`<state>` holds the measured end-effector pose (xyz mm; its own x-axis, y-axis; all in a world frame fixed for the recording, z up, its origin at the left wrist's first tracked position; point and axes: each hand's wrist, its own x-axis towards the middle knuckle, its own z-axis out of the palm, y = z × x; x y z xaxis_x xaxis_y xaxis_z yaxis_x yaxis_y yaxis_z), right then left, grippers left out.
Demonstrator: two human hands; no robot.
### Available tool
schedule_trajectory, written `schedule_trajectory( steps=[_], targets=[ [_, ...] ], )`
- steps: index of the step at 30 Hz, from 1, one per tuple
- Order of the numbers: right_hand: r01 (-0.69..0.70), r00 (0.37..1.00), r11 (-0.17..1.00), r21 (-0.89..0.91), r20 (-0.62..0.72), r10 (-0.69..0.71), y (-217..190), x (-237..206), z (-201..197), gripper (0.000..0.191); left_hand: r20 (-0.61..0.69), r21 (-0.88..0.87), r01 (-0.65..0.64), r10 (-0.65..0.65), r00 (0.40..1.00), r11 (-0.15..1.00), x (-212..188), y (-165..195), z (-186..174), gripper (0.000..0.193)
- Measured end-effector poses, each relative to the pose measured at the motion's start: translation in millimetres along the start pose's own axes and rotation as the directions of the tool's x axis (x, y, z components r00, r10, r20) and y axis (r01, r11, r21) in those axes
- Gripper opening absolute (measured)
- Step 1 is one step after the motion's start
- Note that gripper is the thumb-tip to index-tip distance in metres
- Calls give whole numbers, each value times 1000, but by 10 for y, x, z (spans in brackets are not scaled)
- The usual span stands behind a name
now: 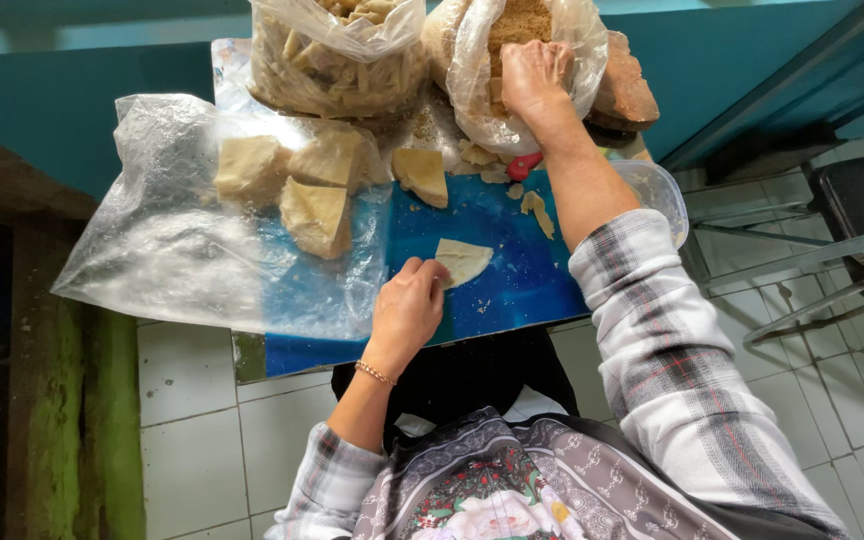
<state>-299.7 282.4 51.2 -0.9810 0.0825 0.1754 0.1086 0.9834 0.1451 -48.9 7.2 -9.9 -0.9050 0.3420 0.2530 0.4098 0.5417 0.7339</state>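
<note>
My left hand (pixel 407 310) rests on the blue board (pixel 512 285), fingertips pinching the edge of a flat pale slice (pixel 464 260). My right hand (pixel 532 78) reaches far forward into a clear plastic bag (pixel 472 70) that holds a brown crumbly block (pixel 517 22); its fingers are curled on the block's lower part. Three pale beige chunks (pixel 317 215) lie on a clear plastic sheet (pixel 172 240) at the left. A wedge-shaped piece (pixel 422 175) and small scraps (pixel 537 208) lie on the board between my hands.
Another clear bag (pixel 332 60) of pale strips stands at the back. A reddish-brown lump (pixel 624 90) sits at the far right, a red-handled tool (pixel 524 165) beside it, a clear plastic container (pixel 662 195) at the board's right edge. White floor tiles lie below; a metal frame stands right.
</note>
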Motion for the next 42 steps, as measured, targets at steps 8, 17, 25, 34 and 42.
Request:
schedule_trajectory(
  steps=[8,17,25,34,42],
  targets=[
    [15,1000,997,78,18,-16,282,-113,103,15,-101,389,40,-1,995,920,-172,193,23,15],
    [50,962,819,571,-248,115,695,-802,-366,17,-219,243,156,-102,970,957,-152,174,106,22],
    [66,996,523,850,-23,-88,59,-1998,-413,13,-352,205,30,45,935,978,-217,188,64,27],
    [411,907,717,563,-328,-262,-441,-2538,-319,9,-182,343,-205,279,943,917,-129,148,-61,39],
    [465,855,798,383,-426,-294,-441,-2614,-444,13,-126,358,-227,287,950,906,-125,74,-12,37]
  ],
)
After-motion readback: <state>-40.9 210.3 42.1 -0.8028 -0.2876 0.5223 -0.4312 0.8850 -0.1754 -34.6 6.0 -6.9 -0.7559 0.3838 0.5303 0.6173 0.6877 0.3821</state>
